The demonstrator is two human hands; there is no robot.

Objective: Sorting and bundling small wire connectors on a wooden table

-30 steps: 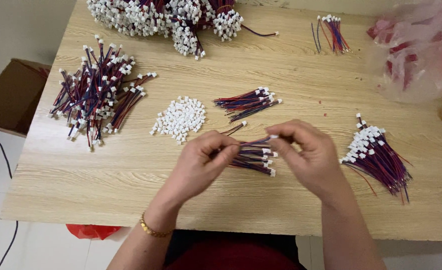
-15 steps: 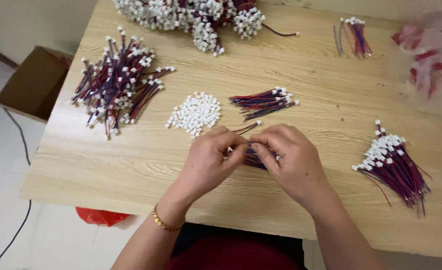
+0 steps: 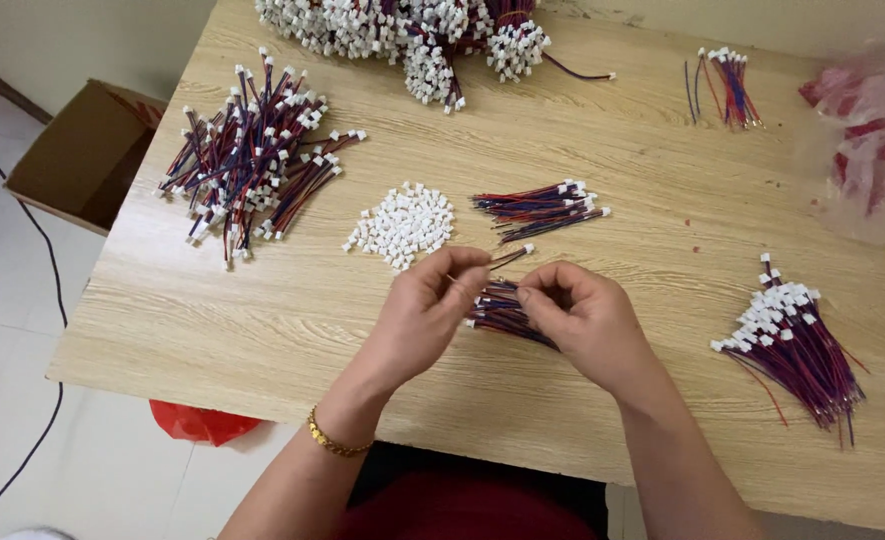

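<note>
Both hands work at the table's near middle, the left hand (image 3: 427, 305) pinching one thin wire lead (image 3: 507, 258) and the right hand (image 3: 582, 315) gripping a small wire bundle (image 3: 497, 310), light, limp strands best pinched near the ends, with loose white connectors (image 3: 402, 225) heaped just beyond

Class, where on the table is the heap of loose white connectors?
The heap of loose white connectors lies mid-table, just beyond the left hand.

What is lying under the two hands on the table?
A small bundle of red and blue wires shows between the left hand and right hand; its right end is covered.
</note>
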